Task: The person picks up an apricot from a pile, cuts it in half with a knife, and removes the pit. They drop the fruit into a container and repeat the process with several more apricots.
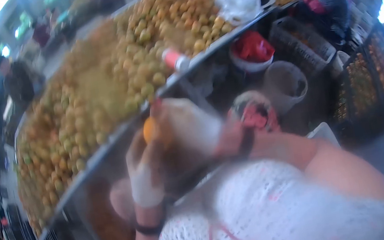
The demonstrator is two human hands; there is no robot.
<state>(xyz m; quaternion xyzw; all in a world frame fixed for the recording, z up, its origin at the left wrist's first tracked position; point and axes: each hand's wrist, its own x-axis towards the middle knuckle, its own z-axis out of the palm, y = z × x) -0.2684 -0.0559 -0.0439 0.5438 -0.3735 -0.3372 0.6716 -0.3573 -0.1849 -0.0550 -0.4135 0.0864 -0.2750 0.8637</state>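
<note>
My left hand wears a white glove with brown-stained fingers, closed around a round orange fruit. Close against its right side is my right hand, also in a stained white glove and blurred. Its fingers look closed by the fruit; what they hold is hidden. A small red tip shows at those fingers, too blurred to name. Both hands are just in front of the metal edge of a long table heaped with yellow-orange fruit.
A red-and-white cylinder and a white plastic bag lie along the table edge. Below stand a bucket with a red bag, a pale bucket and crates. A bin of orange pieces sits lower left. A person stands beyond.
</note>
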